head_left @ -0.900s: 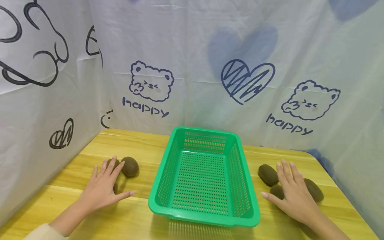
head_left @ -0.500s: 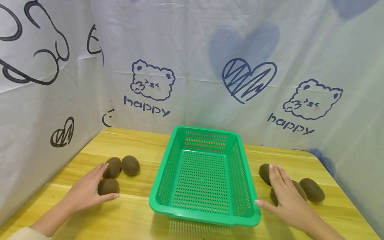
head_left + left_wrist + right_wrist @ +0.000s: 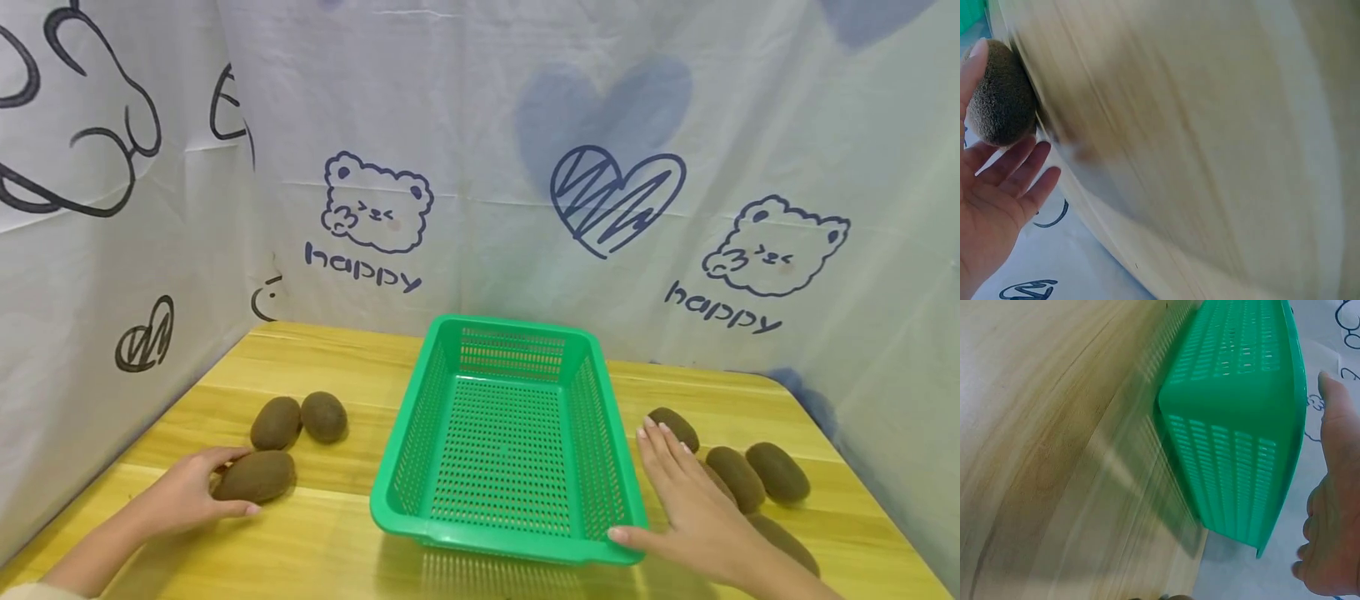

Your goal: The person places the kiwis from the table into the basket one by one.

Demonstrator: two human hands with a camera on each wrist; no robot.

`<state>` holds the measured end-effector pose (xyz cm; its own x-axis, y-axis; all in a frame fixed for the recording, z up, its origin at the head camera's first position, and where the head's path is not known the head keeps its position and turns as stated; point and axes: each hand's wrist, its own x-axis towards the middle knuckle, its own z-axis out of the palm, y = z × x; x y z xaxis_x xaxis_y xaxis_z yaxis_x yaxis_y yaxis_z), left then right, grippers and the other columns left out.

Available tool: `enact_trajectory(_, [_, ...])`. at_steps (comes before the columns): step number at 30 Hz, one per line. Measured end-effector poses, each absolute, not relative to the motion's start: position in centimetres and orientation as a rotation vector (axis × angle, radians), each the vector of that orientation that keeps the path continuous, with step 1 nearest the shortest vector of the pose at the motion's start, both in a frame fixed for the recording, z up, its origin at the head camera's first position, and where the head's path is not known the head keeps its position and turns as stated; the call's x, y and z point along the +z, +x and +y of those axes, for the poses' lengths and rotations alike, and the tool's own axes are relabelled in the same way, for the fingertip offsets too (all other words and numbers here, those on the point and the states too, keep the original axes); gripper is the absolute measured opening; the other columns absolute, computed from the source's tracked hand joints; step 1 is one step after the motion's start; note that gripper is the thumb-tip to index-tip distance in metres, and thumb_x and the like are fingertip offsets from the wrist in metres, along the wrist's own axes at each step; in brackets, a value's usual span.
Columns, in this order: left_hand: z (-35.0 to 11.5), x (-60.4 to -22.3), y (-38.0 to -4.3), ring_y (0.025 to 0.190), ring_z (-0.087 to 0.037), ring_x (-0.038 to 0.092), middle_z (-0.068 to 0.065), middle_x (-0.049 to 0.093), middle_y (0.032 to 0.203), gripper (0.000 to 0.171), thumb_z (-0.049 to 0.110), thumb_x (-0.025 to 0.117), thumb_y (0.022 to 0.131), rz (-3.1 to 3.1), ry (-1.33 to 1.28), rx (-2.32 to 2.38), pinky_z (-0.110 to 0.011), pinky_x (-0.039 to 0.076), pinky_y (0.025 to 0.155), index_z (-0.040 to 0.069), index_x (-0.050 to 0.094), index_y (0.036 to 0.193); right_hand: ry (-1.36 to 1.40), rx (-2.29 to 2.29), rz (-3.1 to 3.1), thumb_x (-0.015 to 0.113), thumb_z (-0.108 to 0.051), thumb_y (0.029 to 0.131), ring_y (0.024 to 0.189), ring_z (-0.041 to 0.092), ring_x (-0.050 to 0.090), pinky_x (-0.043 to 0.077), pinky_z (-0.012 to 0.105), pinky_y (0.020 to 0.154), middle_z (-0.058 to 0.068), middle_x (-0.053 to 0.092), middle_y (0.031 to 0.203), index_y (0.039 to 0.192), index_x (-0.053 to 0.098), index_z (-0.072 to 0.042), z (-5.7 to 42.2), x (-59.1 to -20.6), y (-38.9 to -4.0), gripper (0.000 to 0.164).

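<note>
Several brown fuzzy kiwis lie in two groups on either side of a green plastic basket (image 3: 510, 546). At the left, my left hand (image 3: 176, 497) is at the nearest kiwi (image 3: 257, 476), its thumb and fingers spread to either side. The left wrist view shows the loosely extended fingers (image 3: 1036, 181) beside that kiwi (image 3: 1002, 97). My right hand (image 3: 693, 517) has straight fingers and lies beside the basket's right wall. Its thumb overlaps the near right rim. This hand partly hides one kiwi; others, such as this kiwi (image 3: 735, 479), lie just beyond it.
Two more kiwis, a left one (image 3: 275, 423) and a rounder one (image 3: 324, 417), lie behind the left hand's kiwi. The wooden table (image 3: 322, 550) meets a printed white cloth (image 3: 480, 258) at the back and left.
My left hand has come down and left, uncovering the kiwis there. My right hand has shifted left from over the right-hand kiwis to the basket's side. The basket stays in place.
</note>
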<state>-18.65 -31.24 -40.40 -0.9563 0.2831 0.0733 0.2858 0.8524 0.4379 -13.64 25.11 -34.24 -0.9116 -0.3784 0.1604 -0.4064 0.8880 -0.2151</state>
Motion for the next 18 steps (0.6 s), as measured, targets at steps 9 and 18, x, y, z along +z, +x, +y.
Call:
enact_trajectory(9, [-31.2,-40.2,-18.8,0.086,-0.026,0.063,-0.016,0.064,0.101,0.072,0.032,0.079,0.07,-3.032,-0.45,-0.876,-0.026,0.055,0.066,-0.012,0.052,0.12,0.633,0.397,-2.943,0.062,-0.059,0.078,0.145,0.024,-0.002,0.027,0.062,0.104,0.017,0.006,0.156,0.15,0.005,-0.008,24.5,-35.1,-13.6,0.105])
enact_trajectory(18, [-31.1,-39.9,-18.7,0.08,-0.01,0.063,-0.016,0.065,0.101,0.066,0.03,0.079,0.072,-2.983,-0.412,-0.915,-0.023,0.055,0.066,-0.011,0.055,0.117,0.685,0.382,-2.907,0.062,-0.057,0.079,0.14,0.0,-0.015,-0.006,0.013,0.114,0.015,0.009,0.156,0.149,0.012,-0.004,24.2,-35.5,-13.7,0.101])
